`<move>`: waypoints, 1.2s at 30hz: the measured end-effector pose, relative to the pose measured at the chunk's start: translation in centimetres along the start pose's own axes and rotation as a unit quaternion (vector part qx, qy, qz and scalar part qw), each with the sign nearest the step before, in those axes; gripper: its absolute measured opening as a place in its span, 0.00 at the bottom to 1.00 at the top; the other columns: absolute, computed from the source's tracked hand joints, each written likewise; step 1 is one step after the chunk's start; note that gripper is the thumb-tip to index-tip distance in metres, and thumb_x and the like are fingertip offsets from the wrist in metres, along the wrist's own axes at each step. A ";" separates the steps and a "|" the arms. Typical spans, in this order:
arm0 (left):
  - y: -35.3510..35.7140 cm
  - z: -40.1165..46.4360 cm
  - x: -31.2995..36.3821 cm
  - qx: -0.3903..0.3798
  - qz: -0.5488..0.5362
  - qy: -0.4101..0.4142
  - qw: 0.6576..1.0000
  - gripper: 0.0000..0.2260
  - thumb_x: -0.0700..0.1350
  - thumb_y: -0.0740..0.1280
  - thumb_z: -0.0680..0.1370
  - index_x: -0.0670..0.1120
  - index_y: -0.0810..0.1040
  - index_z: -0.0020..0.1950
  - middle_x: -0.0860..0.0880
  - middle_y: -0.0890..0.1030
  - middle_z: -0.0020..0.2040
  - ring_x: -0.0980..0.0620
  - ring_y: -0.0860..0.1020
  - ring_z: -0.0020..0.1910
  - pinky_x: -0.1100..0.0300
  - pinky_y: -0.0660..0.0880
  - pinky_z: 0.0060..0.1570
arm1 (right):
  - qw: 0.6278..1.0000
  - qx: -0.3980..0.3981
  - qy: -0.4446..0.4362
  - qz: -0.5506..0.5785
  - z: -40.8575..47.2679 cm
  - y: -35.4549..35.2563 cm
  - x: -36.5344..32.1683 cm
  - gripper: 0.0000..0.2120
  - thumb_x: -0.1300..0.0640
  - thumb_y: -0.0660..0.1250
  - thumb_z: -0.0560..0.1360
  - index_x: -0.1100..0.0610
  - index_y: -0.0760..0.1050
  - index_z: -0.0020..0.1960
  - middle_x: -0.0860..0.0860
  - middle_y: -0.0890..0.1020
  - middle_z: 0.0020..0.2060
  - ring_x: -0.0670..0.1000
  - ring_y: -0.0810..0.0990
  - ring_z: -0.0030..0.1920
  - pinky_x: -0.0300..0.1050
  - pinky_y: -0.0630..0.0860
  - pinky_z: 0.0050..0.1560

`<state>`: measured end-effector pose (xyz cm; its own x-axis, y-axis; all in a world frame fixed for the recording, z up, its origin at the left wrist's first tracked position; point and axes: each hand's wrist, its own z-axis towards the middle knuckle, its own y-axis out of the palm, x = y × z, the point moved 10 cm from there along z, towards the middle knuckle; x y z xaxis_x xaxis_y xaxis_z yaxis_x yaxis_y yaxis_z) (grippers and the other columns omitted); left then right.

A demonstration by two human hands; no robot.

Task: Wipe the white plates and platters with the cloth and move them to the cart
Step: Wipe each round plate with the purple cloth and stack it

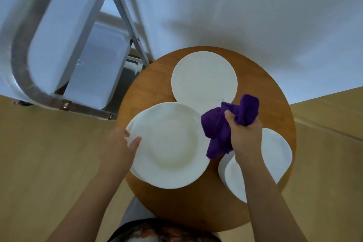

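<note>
My left hand pinches the top plate by its rim, my right hand clutches the cloth; lifted one-sided, it may slip.

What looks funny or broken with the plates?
Nothing is broken or spilled. The big plate sits off-centre on a lower plate, whose rim peeks out by the left hand.
</note>
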<state>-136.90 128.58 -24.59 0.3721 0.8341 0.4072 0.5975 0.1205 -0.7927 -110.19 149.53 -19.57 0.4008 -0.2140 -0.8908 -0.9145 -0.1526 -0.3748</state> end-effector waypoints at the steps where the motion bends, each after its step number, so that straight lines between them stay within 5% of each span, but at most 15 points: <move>1: 0.0 0.0 -0.4 0.005 0.002 -0.006 1.000 0.10 0.51 0.67 0.76 0.49 0.68 0.47 0.50 0.73 0.43 0.53 0.73 0.38 0.62 0.68 0.33 | 1.000 -0.004 -0.004 0.002 -0.7 0.2 0.0 0.13 0.62 0.69 0.74 0.48 0.68 0.38 0.45 0.74 0.30 0.34 0.76 0.30 0.24 0.70 0.30; 4: -0.3 0.6 -0.4 0.014 0.044 0.009 0.999 0.11 0.52 0.64 0.78 0.49 0.68 0.40 0.53 0.72 0.35 0.56 0.73 0.33 0.65 0.63 0.29 | 1.000 0.008 -0.021 0.011 -2.1 0.1 -0.1 0.14 0.63 0.68 0.74 0.47 0.68 0.38 0.44 0.74 0.29 0.33 0.76 0.31 0.23 0.70 0.30; 9: 0.8 1.3 0.2 -0.036 0.129 0.052 0.990 0.14 0.57 0.59 0.79 0.49 0.70 0.41 0.51 0.75 0.36 0.52 0.77 0.36 0.60 0.73 0.34 | 0.999 0.010 0.000 0.046 -3.2 0.1 0.3 0.13 0.63 0.68 0.74 0.48 0.69 0.40 0.45 0.75 0.31 0.34 0.76 0.31 0.24 0.70 0.29; 12: 0.4 1.4 0.4 -0.029 0.087 0.058 0.994 0.14 0.54 0.60 0.79 0.50 0.66 0.36 0.52 0.73 0.33 0.55 0.73 0.32 0.63 0.66 0.30 | 1.000 0.003 -0.013 0.027 -3.6 0.2 0.1 0.13 0.62 0.68 0.74 0.48 0.69 0.39 0.45 0.75 0.30 0.38 0.77 0.32 0.27 0.71 0.31; 16: -0.2 1.0 0.0 -0.015 -0.034 0.032 0.999 0.11 0.52 0.62 0.79 0.47 0.71 0.40 0.49 0.75 0.35 0.53 0.74 0.34 0.63 0.67 0.31 | 0.999 0.007 0.010 0.046 -4.1 0.0 0.7 0.11 0.60 0.68 0.74 0.47 0.69 0.41 0.46 0.76 0.33 0.45 0.77 0.35 0.36 0.73 0.36; 21: 0.7 -0.4 -0.9 -0.041 -0.193 -0.059 0.979 0.12 0.54 0.64 0.77 0.47 0.70 0.54 0.49 0.77 0.47 0.48 0.78 0.45 0.51 0.79 0.42 | 0.995 0.019 0.033 0.088 -4.8 -0.6 1.0 0.15 0.65 0.67 0.74 0.46 0.68 0.41 0.43 0.75 0.35 0.35 0.78 0.34 0.26 0.73 0.32; 26: 0.6 -2.0 0.8 -0.043 -0.191 0.012 0.980 0.25 0.64 0.52 0.76 0.47 0.74 0.58 0.47 0.80 0.48 0.48 0.80 0.46 0.46 0.80 0.47 | 0.996 0.025 0.055 0.068 -5.8 -1.6 0.8 0.19 0.72 0.63 0.73 0.49 0.65 0.37 0.48 0.70 0.30 0.39 0.74 0.27 0.27 0.67 0.26; 30: 2.0 -3.0 -0.3 -0.086 -0.351 -0.082 0.929 0.33 0.70 0.51 0.69 0.49 0.71 0.64 0.47 0.78 0.54 0.46 0.78 0.53 0.44 0.77 0.53 | 0.992 0.031 0.079 0.092 -7.2 -2.1 0.7 0.15 0.67 0.65 0.74 0.48 0.68 0.41 0.45 0.75 0.33 0.45 0.77 0.34 0.30 0.72 0.33; 34: 3.3 -4.3 0.0 -0.136 -0.495 -0.102 0.852 0.32 0.67 0.53 0.71 0.53 0.65 0.71 0.47 0.75 0.62 0.44 0.75 0.61 0.39 0.74 0.58 | 0.990 0.006 0.057 0.131 -9.8 -0.8 0.2 0.06 0.53 0.65 0.76 0.45 0.69 0.50 0.34 0.79 0.37 0.35 0.79 0.41 0.27 0.74 0.35; 36: 3.8 -5.1 0.3 -0.145 -0.548 -0.109 0.816 0.31 0.67 0.52 0.72 0.56 0.62 0.72 0.49 0.74 0.65 0.45 0.74 0.64 0.40 0.72 0.61 | 0.994 -0.053 0.048 0.077 -11.1 1.5 0.5 0.17 0.43 0.66 0.72 0.46 0.69 0.58 0.40 0.79 0.49 0.41 0.78 0.51 0.34 0.77 0.45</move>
<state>-130.89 126.58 -25.12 -0.6162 0.3901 0.6842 0.6413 0.7528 0.1483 -110.71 138.47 -17.74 0.2654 -0.3336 -0.9046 -0.9563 -0.2108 -0.2028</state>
